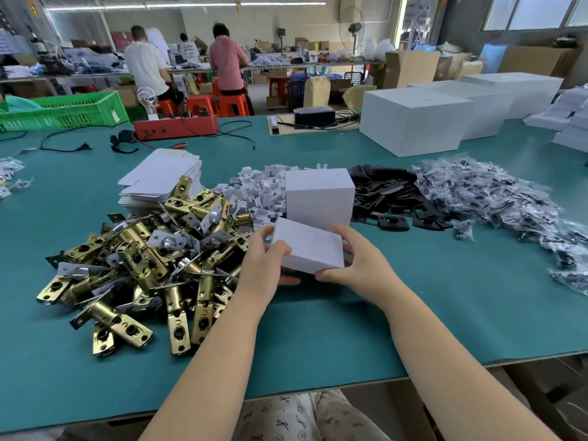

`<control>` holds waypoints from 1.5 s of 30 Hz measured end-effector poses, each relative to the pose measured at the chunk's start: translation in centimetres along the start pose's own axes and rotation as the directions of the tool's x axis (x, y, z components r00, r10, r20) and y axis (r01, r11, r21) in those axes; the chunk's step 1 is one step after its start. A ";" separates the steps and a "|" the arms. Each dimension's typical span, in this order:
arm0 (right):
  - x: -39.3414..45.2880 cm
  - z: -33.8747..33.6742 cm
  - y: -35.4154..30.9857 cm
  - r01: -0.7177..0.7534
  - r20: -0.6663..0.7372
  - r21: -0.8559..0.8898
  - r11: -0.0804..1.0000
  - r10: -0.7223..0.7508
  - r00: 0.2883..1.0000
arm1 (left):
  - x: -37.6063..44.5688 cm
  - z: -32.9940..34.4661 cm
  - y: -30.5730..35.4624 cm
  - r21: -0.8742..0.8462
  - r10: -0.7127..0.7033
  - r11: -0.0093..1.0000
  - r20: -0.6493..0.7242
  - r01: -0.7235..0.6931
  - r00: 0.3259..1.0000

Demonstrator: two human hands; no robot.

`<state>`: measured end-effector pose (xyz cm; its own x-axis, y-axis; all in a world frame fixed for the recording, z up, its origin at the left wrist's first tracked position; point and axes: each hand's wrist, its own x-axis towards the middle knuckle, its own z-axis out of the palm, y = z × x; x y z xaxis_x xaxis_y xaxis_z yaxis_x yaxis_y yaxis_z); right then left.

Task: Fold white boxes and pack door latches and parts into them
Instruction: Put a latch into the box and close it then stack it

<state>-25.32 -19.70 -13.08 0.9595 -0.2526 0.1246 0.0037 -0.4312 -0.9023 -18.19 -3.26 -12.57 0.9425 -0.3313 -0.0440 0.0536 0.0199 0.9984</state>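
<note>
Packing looks like it's at the closing-up stage: both hands hold one small white box (308, 248) tilted just above the green table mat (413, 297), right in front of a stack of finished white boxes (319, 195). The left hand (264, 259) grips its left end, thumb curled over the top, and the right hand (356, 262) pinches the right end with curled fingers. All flaps look shut (can't tell what's inside, obviously). My guess for the next move: set it on the stack behind, squarely so it doesn't slide off, then grab a flat blank.

Going big to small on the table: large white cartons (413, 120) sit far right, a heap of bagged parts (483, 192) spreads along the right, a pile of brass door latches (143, 259) lies just left of the hands, a stack of flat box blanks (162, 176) sits behind that, then black strike plates (385, 195) and small white card inserts (257, 189) flank the stack.

Room's a workshop, with people (227, 58) seated at a far bench and a green crate (63, 111) far left.
</note>
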 end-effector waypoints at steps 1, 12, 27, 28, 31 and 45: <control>0.1 -0.4 0.3 -0.010 0.007 0.037 0.999 0.009 1.000 | -0.1 0.1 -0.1 0.140 0.026 0.990 0.008 -0.027 1.000; 1.3 -1.6 2.8 -0.112 -0.035 -0.039 0.993 0.111 0.993 | -0.7 1.0 -1.0 0.828 0.253 0.527 0.060 -0.190 0.966; 4.0 1.1 0.7 -0.205 -0.043 0.601 0.773 0.287 0.957 | 2.1 1.3 -1.5 0.201 0.069 0.975 0.116 -0.091 0.991; 4.2 0.9 1.0 -0.187 -0.046 0.613 0.768 0.271 0.961 | 2.1 1.4 -1.5 0.182 0.072 0.979 0.112 -0.092 0.991; 4.2 0.6 1.2 -0.171 -0.014 0.635 0.754 0.232 0.973 | 2.0 1.6 -1.3 0.172 0.075 0.981 0.093 -0.091 0.993; 5.6 1.4 0.9 -0.170 -0.021 0.618 0.768 0.233 0.972 | 2.5 1.2 -1.3 0.156 0.084 0.983 0.062 -0.093 0.995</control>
<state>-19.52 -20.29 -13.73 0.9278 -0.3644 -0.0801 0.0135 0.2472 -0.9689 -16.31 -5.23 -13.94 0.9216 -0.3859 0.0425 -0.0863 -0.0969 0.9915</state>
